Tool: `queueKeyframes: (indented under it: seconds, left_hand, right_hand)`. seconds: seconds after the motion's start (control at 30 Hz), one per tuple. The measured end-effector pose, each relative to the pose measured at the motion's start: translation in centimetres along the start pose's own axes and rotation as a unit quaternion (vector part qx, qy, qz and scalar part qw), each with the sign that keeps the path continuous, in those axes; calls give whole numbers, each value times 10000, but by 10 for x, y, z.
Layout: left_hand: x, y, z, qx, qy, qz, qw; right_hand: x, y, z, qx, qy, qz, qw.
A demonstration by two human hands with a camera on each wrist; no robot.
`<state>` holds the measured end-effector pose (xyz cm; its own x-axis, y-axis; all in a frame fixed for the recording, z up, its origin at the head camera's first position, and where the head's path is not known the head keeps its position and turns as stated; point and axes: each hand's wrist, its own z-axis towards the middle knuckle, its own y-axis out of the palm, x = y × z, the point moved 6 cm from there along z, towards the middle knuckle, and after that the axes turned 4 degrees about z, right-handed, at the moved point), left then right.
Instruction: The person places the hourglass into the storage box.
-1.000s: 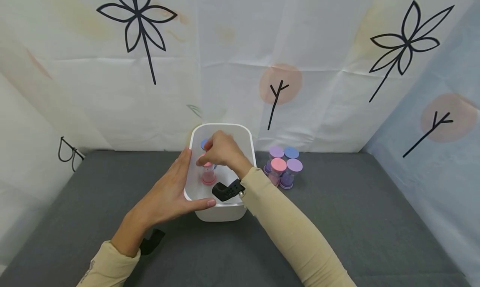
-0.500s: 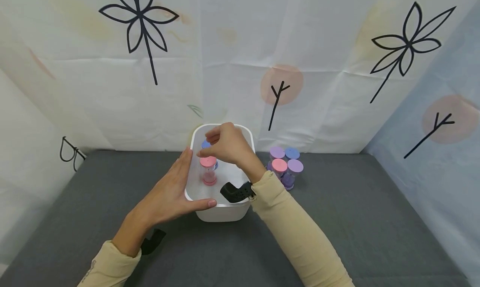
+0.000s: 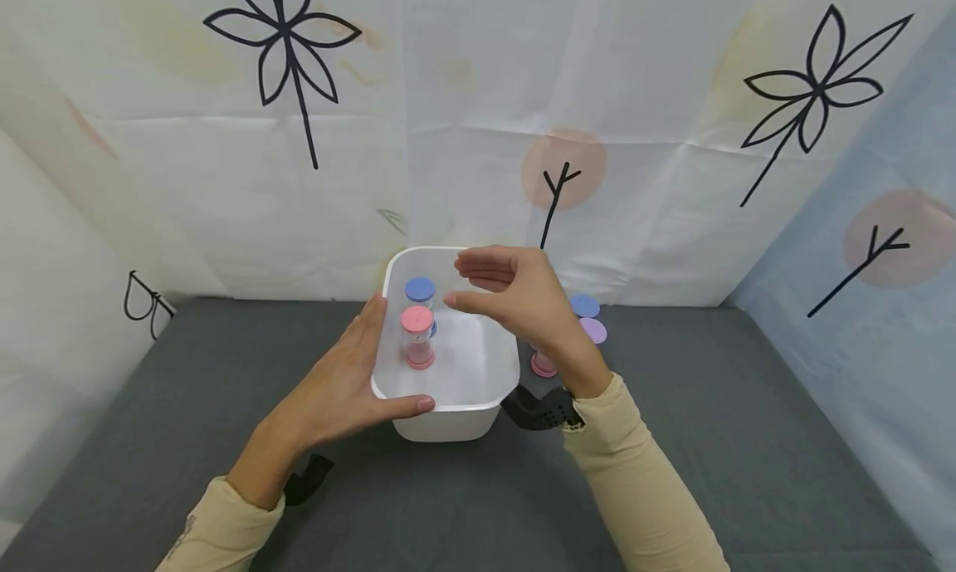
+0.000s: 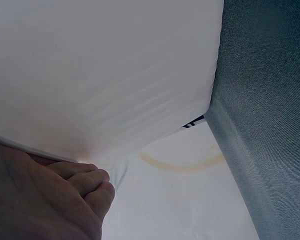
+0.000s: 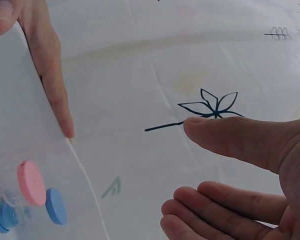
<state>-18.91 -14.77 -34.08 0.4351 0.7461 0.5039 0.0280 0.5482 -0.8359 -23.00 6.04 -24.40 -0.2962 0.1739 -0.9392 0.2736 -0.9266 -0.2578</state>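
A white plastic bin (image 3: 478, 373) stands on the grey table. Inside, near its left wall, stand a pink-capped sand timer (image 3: 417, 337) and, behind it, a blue-capped sand timer (image 3: 420, 290). My left hand (image 3: 332, 381) rests against the bin's left side, its fingers straight along the wall and its thumb on the front rim. Over the right rim is my right hand (image 3: 523, 298), holding nothing, with thumb and fingers apart. Partly hidden behind it, several more timers stand right of the bin, including a purple-capped one (image 3: 593, 331) and a blue-capped one (image 3: 585, 306).
A printed fabric backdrop (image 3: 463, 182) rises directly behind the bin, and a bluish side panel (image 3: 889, 348) bounds the table (image 3: 717, 439) on the right.
My right hand has moved from above the timers inside the bin rightward to its right rim, its fingers spreading apart. My left hand stays on the bin.
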Motion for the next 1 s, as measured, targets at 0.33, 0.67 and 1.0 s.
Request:
queueKeyframes:
  seconds: [0.33,0.67,1.0]
  left_hand:
    - [1,0,1,126,128,42,9998]
    - [2,-3,2,241,274,23,9993]
    - [2,-2,2,222,261,-30,9994]
  right_hand:
    - [20,-44,-41,681,-79,563,9961]
    - [50,-72,-58,1115,120,695,9913]
    - [70,-109,-61,1820,124,141,9831]
